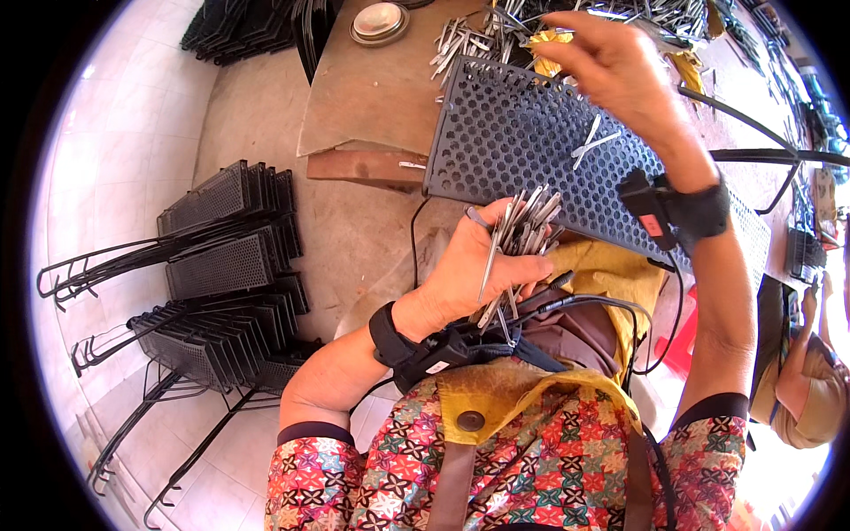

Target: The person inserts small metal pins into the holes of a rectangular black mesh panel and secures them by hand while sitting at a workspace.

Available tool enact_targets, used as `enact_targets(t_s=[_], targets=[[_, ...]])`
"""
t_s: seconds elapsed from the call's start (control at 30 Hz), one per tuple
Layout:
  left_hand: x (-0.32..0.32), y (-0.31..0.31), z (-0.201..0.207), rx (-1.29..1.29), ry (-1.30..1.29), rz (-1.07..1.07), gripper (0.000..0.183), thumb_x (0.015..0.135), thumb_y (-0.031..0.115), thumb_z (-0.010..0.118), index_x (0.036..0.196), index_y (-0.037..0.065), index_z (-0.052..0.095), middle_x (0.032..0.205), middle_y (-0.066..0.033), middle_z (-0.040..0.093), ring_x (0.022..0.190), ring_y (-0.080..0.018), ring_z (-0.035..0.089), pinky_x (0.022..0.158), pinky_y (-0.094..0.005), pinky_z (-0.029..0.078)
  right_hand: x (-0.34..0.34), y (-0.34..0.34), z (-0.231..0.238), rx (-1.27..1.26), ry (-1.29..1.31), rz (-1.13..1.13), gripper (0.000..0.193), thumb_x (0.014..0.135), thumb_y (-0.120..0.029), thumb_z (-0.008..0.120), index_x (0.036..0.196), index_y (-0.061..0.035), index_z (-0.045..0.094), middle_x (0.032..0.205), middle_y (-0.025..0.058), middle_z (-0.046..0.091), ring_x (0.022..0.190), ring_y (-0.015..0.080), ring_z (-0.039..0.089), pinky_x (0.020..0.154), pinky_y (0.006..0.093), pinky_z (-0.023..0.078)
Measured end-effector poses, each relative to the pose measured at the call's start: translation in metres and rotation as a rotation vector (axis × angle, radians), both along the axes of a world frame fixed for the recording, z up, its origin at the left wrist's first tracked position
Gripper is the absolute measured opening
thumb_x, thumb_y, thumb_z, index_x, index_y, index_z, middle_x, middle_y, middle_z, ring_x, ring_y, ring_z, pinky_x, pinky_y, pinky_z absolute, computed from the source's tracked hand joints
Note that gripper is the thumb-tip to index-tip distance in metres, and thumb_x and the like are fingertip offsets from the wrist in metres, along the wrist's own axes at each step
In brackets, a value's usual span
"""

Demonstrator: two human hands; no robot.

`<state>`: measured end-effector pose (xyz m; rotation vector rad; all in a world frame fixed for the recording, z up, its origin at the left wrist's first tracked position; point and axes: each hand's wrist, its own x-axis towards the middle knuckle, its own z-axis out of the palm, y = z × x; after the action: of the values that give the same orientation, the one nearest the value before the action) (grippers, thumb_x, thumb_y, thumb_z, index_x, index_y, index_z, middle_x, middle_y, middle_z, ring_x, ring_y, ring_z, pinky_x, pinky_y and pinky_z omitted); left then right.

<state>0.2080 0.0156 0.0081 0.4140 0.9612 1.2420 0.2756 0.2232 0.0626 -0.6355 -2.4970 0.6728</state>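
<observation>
My left hand (469, 257) is closed around a thick bunch of slim silvery metal pieces (529, 221), tapered and some with a small hole at one end. It hovers over my lap, just in front of a black perforated metal panel (522, 133). Two similar pieces (591, 149) lie crossed on the panel. Over the panel's far edge is my right hand (611, 71), its visible fingers apart with nothing seen between them. Beyond it spreads a heap of the same metal pieces (465, 42), with yellow cloth (553, 53) by the fingertips.
A wooden table (354, 97) bears a small stacked dish (381, 22). Black perforated racks with long wire legs (221, 274) stand stacked at left; more dark racks (235, 31) are at far left. Cables run from my wrist straps. Another person (806, 380) is at right.
</observation>
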Motion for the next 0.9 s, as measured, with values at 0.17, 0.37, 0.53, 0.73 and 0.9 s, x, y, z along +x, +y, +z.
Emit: enact_targets(t_s=[0.17,0.37,0.53,0.73,0.9], targets=[[0.000,-0.001,0.000,-0.021,-0.007,-0.001,0.030,0.071,-0.006,0.068,0.096,0.001,0.054,0.071,-0.0048,0.058,0.055,-0.0129,0.056,0.049,-0.0249,0.045,0.048,-0.015,-0.012,0.241,-0.005,0.239,0.028,0.070,-0.014,0.070,0.092,0.0004,0.062,0.068,0.0144,0.059,0.056,0.0263,0.057,0.051,0.0335,0.044],[0.003,0.001,0.006,-0.065,0.019,-0.006,0.029,0.071,-0.005,0.066,0.095,0.001,0.051,0.069,-0.0060,0.057,0.053,-0.0146,0.055,0.049,-0.0262,0.043,0.056,-0.035,-0.028,-0.073,-0.167,-0.314,0.034,0.077,-0.031,0.068,0.080,0.0008,0.058,0.055,0.0144,0.056,0.052,0.0314,0.057,0.048,0.0372,0.044],[0.002,0.001,0.008,-0.097,0.051,-0.018,0.030,0.070,-0.004,0.066,0.096,0.001,0.051,0.070,-0.0062,0.058,0.054,-0.0151,0.055,0.050,-0.0267,0.043,0.060,-0.047,-0.030,0.225,-0.178,0.034,0.020,0.071,-0.019,0.066,0.077,-0.0024,0.057,0.068,0.0181,0.054,0.066,0.0355,0.057,0.059,0.0420,0.046],[0.001,0.001,0.008,-0.081,0.042,-0.016,0.030,0.071,-0.004,0.066,0.095,0.001,0.051,0.071,-0.0061,0.058,0.054,-0.0151,0.055,0.050,-0.0270,0.043,0.064,-0.046,-0.028,0.376,-0.328,0.114,0.011,0.063,-0.002,0.056,0.074,-0.0024,0.052,0.070,0.0164,0.051,0.067,0.0353,0.054,0.058,0.0420,0.045],[-0.001,0.000,0.002,-0.069,0.016,-0.008,0.030,0.071,-0.005,0.067,0.097,0.001,0.051,0.072,-0.0055,0.058,0.055,-0.0147,0.056,0.050,-0.0265,0.044,0.067,-0.050,-0.021,0.488,-0.217,0.068,0.017,0.060,0.002,0.054,0.074,-0.0033,0.047,0.070,0.0150,0.049,0.066,0.0338,0.053,0.057,0.0402,0.045]])
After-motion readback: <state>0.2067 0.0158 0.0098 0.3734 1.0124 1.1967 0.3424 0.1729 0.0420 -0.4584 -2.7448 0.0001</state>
